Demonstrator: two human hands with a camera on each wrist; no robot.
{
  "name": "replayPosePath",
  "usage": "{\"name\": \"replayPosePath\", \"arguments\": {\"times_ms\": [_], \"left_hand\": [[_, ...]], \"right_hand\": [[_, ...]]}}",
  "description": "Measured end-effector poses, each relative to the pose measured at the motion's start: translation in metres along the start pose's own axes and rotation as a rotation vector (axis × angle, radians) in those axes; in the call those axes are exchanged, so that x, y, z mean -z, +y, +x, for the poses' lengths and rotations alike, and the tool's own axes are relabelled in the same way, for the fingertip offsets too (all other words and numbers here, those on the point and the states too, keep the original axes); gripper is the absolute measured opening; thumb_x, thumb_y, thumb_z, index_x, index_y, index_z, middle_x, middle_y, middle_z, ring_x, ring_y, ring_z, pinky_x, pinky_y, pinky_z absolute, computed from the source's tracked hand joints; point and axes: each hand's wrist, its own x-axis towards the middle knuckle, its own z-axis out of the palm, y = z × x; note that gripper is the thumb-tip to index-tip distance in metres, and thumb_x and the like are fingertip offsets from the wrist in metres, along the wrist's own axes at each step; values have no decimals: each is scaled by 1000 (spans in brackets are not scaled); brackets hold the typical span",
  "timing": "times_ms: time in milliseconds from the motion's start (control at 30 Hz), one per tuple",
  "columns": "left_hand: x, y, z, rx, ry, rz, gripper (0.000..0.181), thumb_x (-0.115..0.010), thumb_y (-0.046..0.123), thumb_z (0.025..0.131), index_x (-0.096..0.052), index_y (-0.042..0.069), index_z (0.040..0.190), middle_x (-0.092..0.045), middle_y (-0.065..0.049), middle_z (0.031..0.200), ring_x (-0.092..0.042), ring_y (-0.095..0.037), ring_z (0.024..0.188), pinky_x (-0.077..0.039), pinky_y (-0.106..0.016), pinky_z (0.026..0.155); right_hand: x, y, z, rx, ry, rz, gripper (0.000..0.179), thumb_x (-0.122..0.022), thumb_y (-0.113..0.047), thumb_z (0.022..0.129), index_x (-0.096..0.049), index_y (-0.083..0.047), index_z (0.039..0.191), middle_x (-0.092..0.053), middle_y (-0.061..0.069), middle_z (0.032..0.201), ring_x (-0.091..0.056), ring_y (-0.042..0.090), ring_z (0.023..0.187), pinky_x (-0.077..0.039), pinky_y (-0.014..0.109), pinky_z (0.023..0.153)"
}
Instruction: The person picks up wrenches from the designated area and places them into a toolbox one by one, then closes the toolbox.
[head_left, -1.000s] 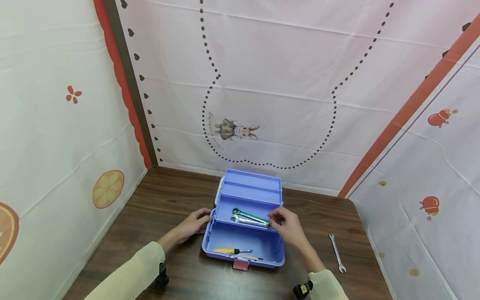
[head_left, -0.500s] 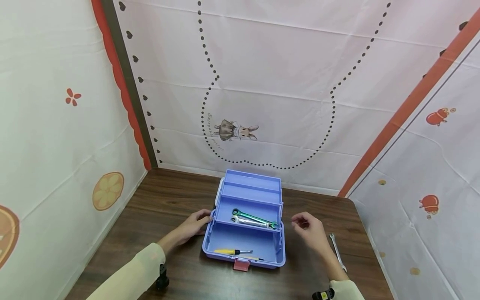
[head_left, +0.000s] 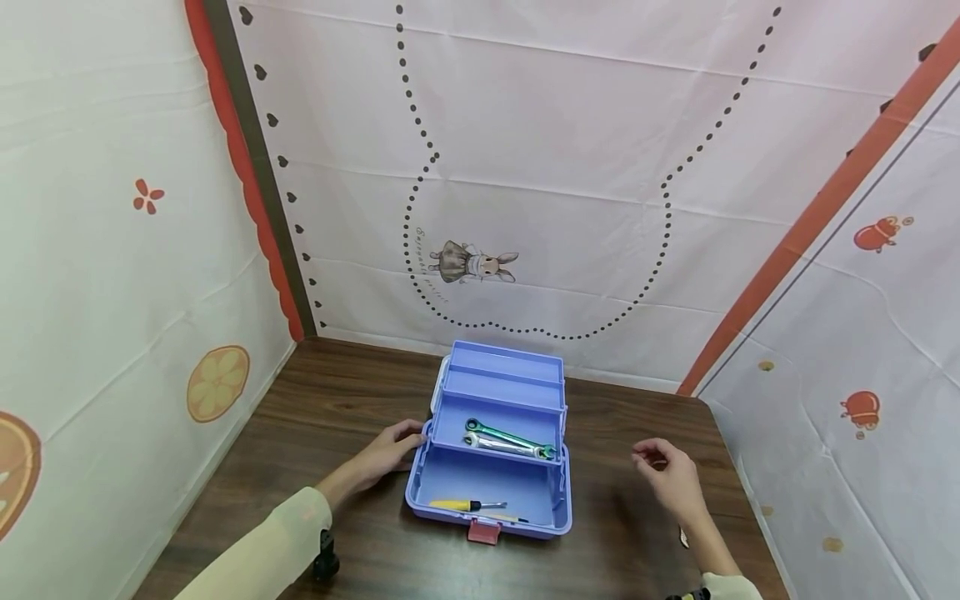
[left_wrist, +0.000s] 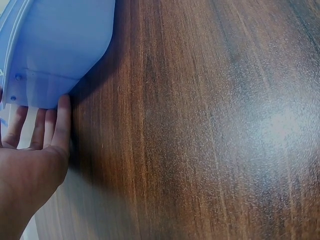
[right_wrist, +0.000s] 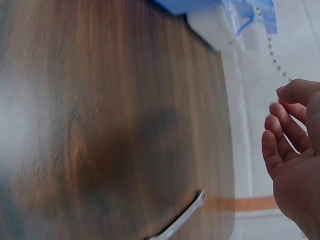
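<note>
Left hand point(head_left: 386, 452), fingers nearly straight, touches the cantilever toolbox point(head_left: 487, 480) at left; right hand point(head_left: 671, 477) hovers right of it, loosely curled, empty

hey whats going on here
A person's left hand touches the side of an open blue toolbox. Their right hand, holding nothing visible, is above the table near a loose silver wrench. A green combination wrench lies with another silver wrench in the toolbox's lower tray; a yellow-handled screwdriver lies in the bottom compartment.
</note>
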Motion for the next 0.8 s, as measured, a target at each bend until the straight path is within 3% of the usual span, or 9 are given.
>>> {"name": "replayPosePath", "arguments": {"times_ms": [800], "left_hand": [[0, -1, 1, 4, 6, -5, 50, -63, 32, 108, -55, 2, 146, -59, -19, 143, -61, -31, 128, -60, -47, 98]], "right_hand": [[30, 62, -25, -203, 112, -112, 12, -80, -6, 92, -77, 0, 102, -74, 5, 86, -58, -6, 73, -46, 7, 64]]}}
